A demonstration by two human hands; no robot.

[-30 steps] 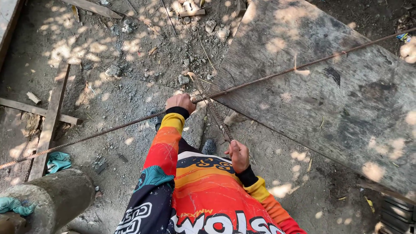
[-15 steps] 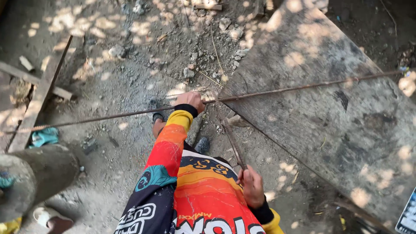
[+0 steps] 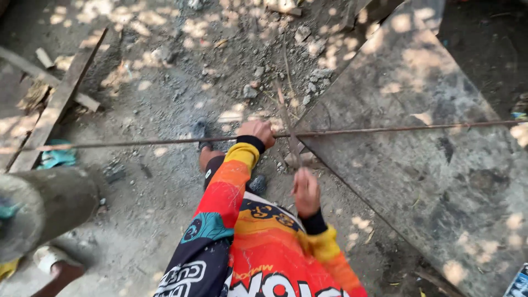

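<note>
A long thin rusty steel rod [image 3: 385, 130] runs nearly level across the whole view, above dusty ground. My left hand [image 3: 256, 132], in an orange and yellow sleeve, is closed around it near the middle. My right hand [image 3: 306, 190] is lower and closer to my body. It grips the near end of a shorter thin rod [image 3: 288, 127], which slants up and crosses the long one just right of my left hand. The right hand is motion-blurred. My dark shoe [image 3: 257, 183] shows below the left arm.
A large grey flat slab [image 3: 440, 170] lies tilted on the right. Wooden planks [image 3: 58, 102] and a teal rag [image 3: 55, 157] lie at left. A grey round post [image 3: 44, 206] stands lower left, with another person's sandalled foot [image 3: 52, 263] beside it. Rubble [image 3: 308, 60] is scattered at the top.
The long rod went from slanted to nearly level in view. My right hand dropped towards my body, then rose back towards the rod with the short rod. My left hand kept its grip.
</note>
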